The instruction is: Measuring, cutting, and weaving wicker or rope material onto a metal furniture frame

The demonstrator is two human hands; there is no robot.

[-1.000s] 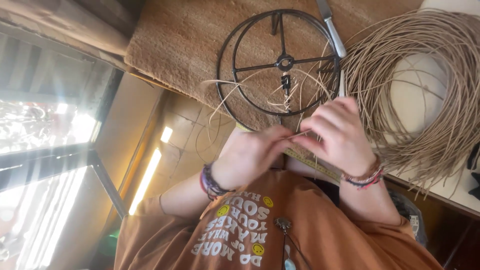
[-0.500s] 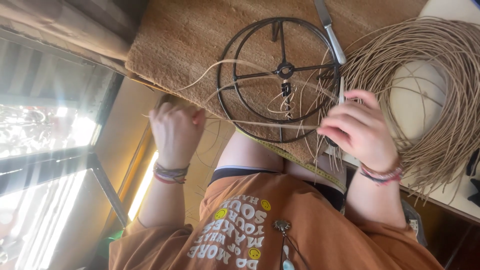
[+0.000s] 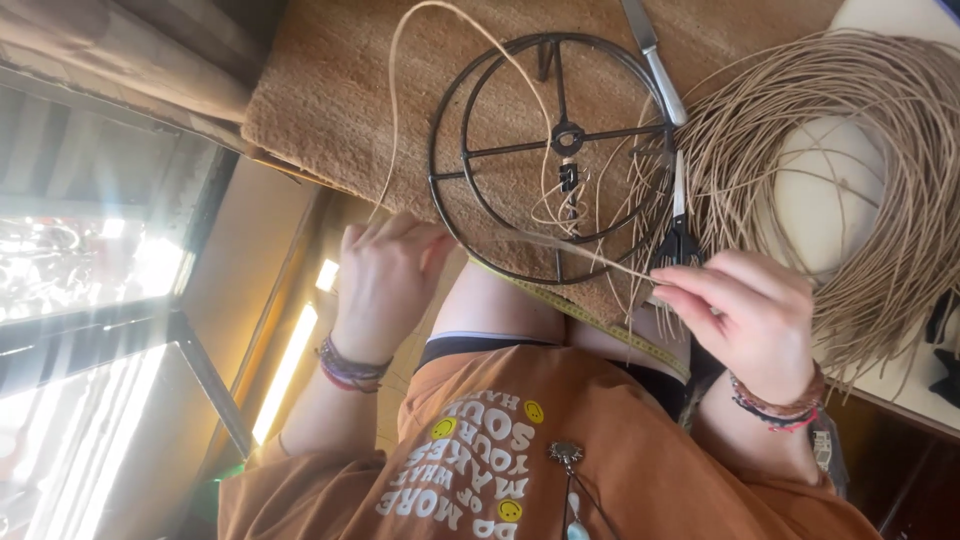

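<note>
A black metal ring frame [image 3: 555, 150] with spokes lies on a brown woven mat [image 3: 330, 90]. Thin tan cord strands are tied at its hub and trail toward me. My left hand [image 3: 385, 275] sits at the frame's left lower rim, closed on one long cord strand [image 3: 395, 120] that arcs up over the mat. My right hand [image 3: 745, 315] is at the frame's right lower rim, its fingertips pinching a few of the strands [image 3: 620, 268] taut across the rim.
A big coil of tan cord [image 3: 880, 130] lies right of the frame. A table knife [image 3: 655, 60] and black-handled scissors [image 3: 678, 235] lie between frame and coil. A yellow measuring tape [image 3: 590, 320] runs along the mat's near edge. A bright window is at left.
My hands were together at the frame's near rim. The left hand swung out to the left, drawing a long strand through; that strand now loops high over the mat. The right hand stayed.
</note>
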